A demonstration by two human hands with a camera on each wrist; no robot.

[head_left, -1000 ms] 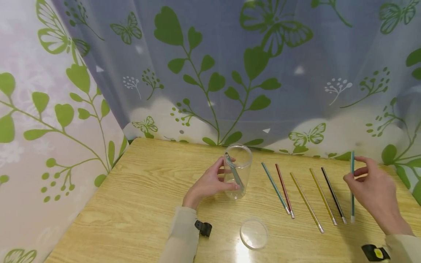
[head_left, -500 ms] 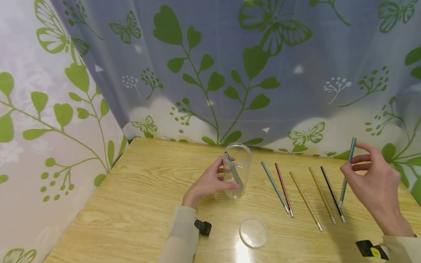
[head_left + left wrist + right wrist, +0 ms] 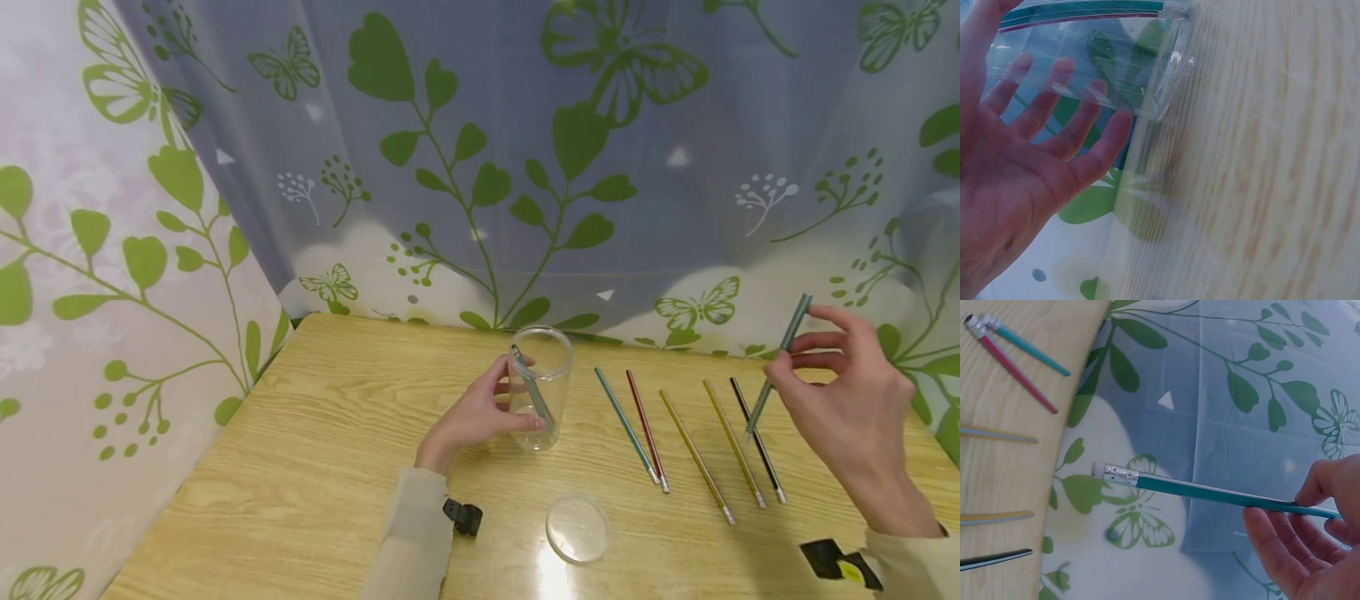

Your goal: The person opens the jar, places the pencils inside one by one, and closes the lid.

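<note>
My left hand (image 3: pixel 480 408) grips a clear plastic jar (image 3: pixel 557 393) standing upright on the table, thumb in front and fingers behind. Inside the jar leans a teal pencil (image 3: pixel 533 392). In the left wrist view, the fingertips of the left hand (image 3: pixel 1035 156) touch the jar's clear wall (image 3: pixel 1147 81). My right hand (image 3: pixel 855 400) pinches another teal pencil (image 3: pixel 767 387), raised above the table and tilted. The right wrist view shows this pencil's silver ferrule and pale eraser (image 3: pixel 1113 472) pointing away from the fingers.
Between the hands lie a teal pencil (image 3: pixel 626 425), a red pencil (image 3: pixel 647 429), two yellow pencils (image 3: pixel 697 457) and a black pencil (image 3: pixel 763 458). A round clear lid (image 3: pixel 577 529) rests near the front. A leaf-patterned curtain (image 3: pixel 465 167) hangs along the table's back edge.
My right hand has lifted the teal pencil off the table and tilted it, its eraser end swinging left over the black pencil. The left hand and jar have stayed put.
</note>
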